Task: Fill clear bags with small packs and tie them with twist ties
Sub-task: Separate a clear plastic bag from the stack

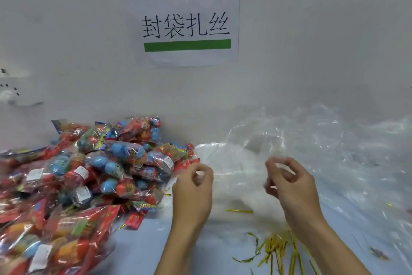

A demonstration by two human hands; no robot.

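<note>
Nearest the camera, just below and between the two forearms, a loose bundle of thin gold metallic twist ties (279, 250) lies fanned out on the pale blue table top (142, 243), close under the right wrist. The left hand (192, 190) is raised with thumb and curled fingers pinching the edge of a thin clear plastic bag (236, 176), and the right hand (289, 185) does the same on the other side, its fingers (270, 166) curled and pinching the film; the bag is stretched between the two hands, though the film is so faint that its exact outline cannot be told. One single gold twist tie (239, 210) lies flat on the table beneath the bag, between the hands and slightly below them. Past the right hand, out to the right and behind, a heap of crumpled clear plastic bags (334, 141) spreads over the table to the wall. To the left of the left hand, touching distance from its knuckles, a large pile of small clear packs filled with red and blue round sweets (89, 174) slopes down toward the camera. Above and behind both hands, on the white wall (66, 29), hangs a white paper sign with black Chinese characters and green bars (185, 22).
</note>
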